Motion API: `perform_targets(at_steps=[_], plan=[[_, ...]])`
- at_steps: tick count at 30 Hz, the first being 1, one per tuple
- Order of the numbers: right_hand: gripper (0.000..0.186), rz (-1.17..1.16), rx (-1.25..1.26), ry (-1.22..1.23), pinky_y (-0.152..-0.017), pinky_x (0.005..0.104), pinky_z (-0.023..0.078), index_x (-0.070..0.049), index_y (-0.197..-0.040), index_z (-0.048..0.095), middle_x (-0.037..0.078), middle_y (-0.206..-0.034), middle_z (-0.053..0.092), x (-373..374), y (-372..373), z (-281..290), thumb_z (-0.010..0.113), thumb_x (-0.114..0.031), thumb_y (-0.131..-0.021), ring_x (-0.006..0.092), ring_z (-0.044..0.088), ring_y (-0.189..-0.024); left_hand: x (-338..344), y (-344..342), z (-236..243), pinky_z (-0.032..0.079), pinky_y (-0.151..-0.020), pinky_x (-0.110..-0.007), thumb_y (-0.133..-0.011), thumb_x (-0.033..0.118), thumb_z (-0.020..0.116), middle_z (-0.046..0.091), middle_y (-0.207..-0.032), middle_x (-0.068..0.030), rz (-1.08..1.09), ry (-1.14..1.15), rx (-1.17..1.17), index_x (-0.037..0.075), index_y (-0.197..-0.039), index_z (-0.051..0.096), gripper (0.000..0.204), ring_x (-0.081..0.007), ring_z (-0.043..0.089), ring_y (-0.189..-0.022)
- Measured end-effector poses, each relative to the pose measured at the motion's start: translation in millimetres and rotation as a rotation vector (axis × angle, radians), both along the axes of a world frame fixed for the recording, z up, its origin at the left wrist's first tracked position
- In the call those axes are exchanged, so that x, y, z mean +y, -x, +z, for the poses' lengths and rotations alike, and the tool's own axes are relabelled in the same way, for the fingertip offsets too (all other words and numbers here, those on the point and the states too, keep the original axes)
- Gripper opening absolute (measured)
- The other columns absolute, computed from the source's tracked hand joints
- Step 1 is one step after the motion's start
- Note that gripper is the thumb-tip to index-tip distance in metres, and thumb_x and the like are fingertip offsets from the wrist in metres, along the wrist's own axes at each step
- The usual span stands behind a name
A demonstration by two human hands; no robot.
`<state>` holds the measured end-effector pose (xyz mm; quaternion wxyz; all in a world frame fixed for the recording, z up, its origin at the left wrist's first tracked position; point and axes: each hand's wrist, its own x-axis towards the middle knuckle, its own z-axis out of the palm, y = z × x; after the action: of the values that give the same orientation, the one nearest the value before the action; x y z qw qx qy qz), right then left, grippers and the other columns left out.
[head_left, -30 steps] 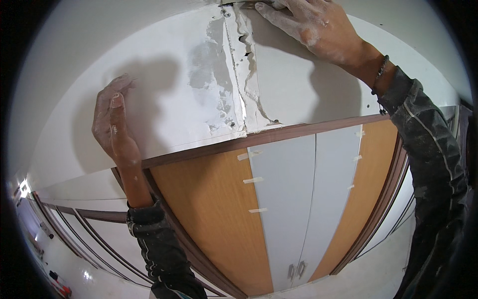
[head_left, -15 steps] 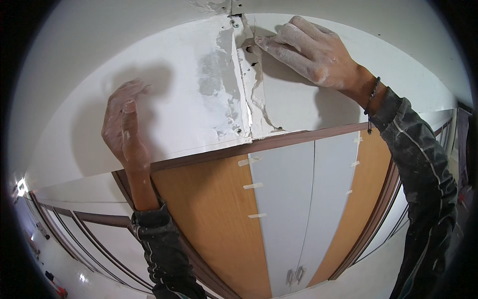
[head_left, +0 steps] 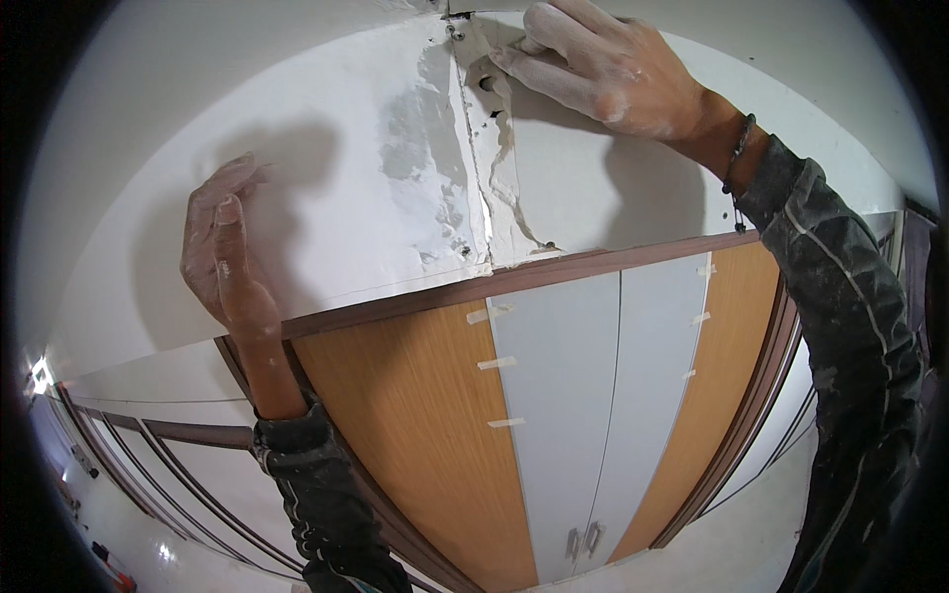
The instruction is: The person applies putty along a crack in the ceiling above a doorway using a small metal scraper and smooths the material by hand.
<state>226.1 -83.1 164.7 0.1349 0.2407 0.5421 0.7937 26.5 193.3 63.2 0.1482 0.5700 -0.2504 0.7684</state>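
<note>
A white wall panel [head_left: 326, 198] carries a rough vertical joint [head_left: 499, 178] with torn paper edges, cracks and a small dark hole [head_left: 485, 84]. My dust-covered right hand [head_left: 603, 74] is at the upper end of this joint, just right of the hole. Its fingers are bent and closed, the tips against the torn edge; whatever they grip is hidden. To the left, my left hand [head_left: 227, 242] is raised before the white panel, fingers slightly curved and thumb apart, with nothing in it. Grey filler patches [head_left: 420, 138] mark the surface between the two hands.
Below the panel runs a brown wooden trim [head_left: 395, 304]. Under it stand wood-coloured panels [head_left: 415, 415] and grey cabinet doors [head_left: 563, 395] with bits of masking tape [head_left: 497, 363] along their edges. The ceiling [head_left: 247, 49] curves close overhead.
My right hand has moved up and slightly left along the joint, with its fingers still bent. My left hand has drifted a little left. The whole view has shifted slightly.
</note>
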Motion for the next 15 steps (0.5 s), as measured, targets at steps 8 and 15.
perform_targets(at_steps=[8, 15], plan=[[0.032, 0.005, 0.018, -0.047, -0.047, 0.0257, 0.053, 0.004, -0.104, 0.061, 0.012, -0.093, 0.051, -4, -1, -3, 0.068, -0.005, -0.074, 0.023, 0.052, -0.084, 5, 0, 0, 0.05, -0.095, -0.041, -0.099, 0.024, 0.052, 0.065, -0.108, -0.0193, -0.006, 0.005, -0.034, -0.008, -0.109, 0.066, 0.036, -0.0274, 0.064, -0.102], [0.032, -0.056, 0.114, -0.063, -0.046, 0.0252, 0.052, 0.004, -0.106, 0.062, 0.012, -0.095, 0.051, -7, 4, -11, 0.067, -0.005, -0.075, 0.0224, 0.053, -0.087, -2, 1, -2, 0.049, -0.096, -0.04, -0.098, 0.023, 0.053, 0.066, -0.106, -0.0164, 0.051, 0.023, -0.025, -0.006, -0.108, 0.067, 0.034, -0.0258, 0.064, -0.1]])
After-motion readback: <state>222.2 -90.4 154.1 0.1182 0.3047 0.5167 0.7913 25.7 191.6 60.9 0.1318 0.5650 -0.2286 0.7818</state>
